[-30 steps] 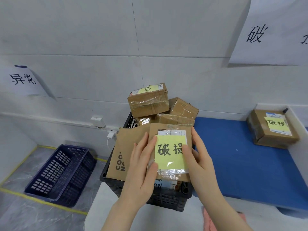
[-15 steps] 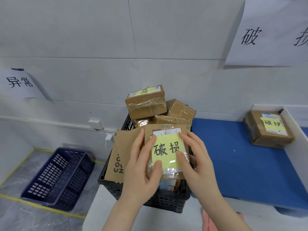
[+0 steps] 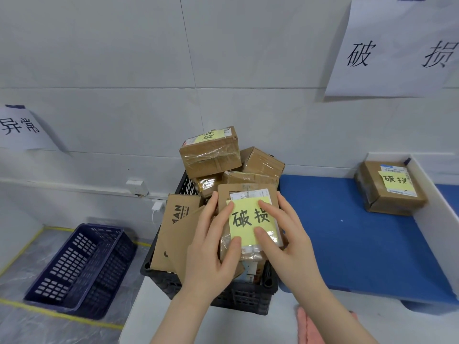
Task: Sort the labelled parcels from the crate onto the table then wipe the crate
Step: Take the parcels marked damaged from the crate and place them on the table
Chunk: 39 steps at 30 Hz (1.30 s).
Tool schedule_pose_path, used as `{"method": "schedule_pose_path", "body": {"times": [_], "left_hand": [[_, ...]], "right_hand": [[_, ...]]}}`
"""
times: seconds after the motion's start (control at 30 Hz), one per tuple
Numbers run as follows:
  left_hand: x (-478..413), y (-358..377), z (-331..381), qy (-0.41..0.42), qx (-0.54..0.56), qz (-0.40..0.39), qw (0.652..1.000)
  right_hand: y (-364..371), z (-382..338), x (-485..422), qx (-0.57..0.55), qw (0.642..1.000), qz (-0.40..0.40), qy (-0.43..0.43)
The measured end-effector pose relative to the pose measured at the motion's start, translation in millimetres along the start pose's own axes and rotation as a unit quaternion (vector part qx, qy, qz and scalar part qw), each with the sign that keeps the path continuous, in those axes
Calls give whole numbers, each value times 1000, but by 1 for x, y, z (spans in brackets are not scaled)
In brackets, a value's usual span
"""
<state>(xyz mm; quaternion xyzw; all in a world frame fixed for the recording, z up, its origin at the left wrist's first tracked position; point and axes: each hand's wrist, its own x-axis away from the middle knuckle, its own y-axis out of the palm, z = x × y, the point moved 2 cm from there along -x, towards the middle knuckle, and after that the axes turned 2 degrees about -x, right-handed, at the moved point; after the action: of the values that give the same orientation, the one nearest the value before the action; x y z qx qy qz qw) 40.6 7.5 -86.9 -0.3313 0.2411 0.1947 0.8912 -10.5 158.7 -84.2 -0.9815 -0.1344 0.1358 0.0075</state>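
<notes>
A black crate (image 3: 238,297) stands on a white surface, heaped with brown cardboard parcels. Over it I hold a small brown parcel (image 3: 244,192) with a yellow note reading 破损. My left hand (image 3: 211,247) grips its left edge, thumb on the note. My right hand (image 3: 288,242) grips its right edge, thumb and forefinger lying on the note. A taped box (image 3: 211,153) with a yellow note tops the pile. Flat cardboard envelopes (image 3: 176,234) lean at the crate's left side.
To the right lies a blue table (image 3: 347,232) with a parcel (image 3: 390,187) marked 破损 against a white divider (image 3: 437,207). Above hangs a 破损 sign (image 3: 397,50); a 异常 sign (image 3: 19,127) hangs at left. A dark blue crate (image 3: 79,269) sits on the floor. A pink cloth (image 3: 305,326) lies at the bottom.
The held parcel has dropped slightly and sits closer over the crate. My right thumb and forefinger have shifted onto the yellow note. The view has turned a little to the right.
</notes>
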Motion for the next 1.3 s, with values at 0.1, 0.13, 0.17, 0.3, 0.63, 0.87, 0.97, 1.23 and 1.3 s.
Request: {"method": "schedule_pose_path", "body": {"times": [0.1,0.13,0.17,0.3,0.63,0.87,0.97,1.23,1.3], "left_hand": [[1,1,0,-1,6,-4,1000],[2,1,0,-3,11,-7,1000],[3,0,0,-6,17,-9,1000],[3,-1,2,-4,24,-17,1000],[1,0,3,-2,25,-24,999],[4,-4,3,-14,24,-29,999],[9,-12,-3,-21,-1,-12,1000],[35,-28,-33,-103,-135,117,978],[44,-26,-44,-174,-154,132,964]], "right_hand": [[0,1,0,-11,1000,4,2],[0,2,0,-16,1000,4,7],[0,4,0,-21,1000,5,15],[-2,10,1,-28,999,14,35],[-2,7,3,-19,999,8,32],[-2,11,3,-44,998,24,44],[-2,10,3,-51,997,25,45],[-1,12,3,-70,996,27,45],[-2,14,2,-74,996,29,47]]}}
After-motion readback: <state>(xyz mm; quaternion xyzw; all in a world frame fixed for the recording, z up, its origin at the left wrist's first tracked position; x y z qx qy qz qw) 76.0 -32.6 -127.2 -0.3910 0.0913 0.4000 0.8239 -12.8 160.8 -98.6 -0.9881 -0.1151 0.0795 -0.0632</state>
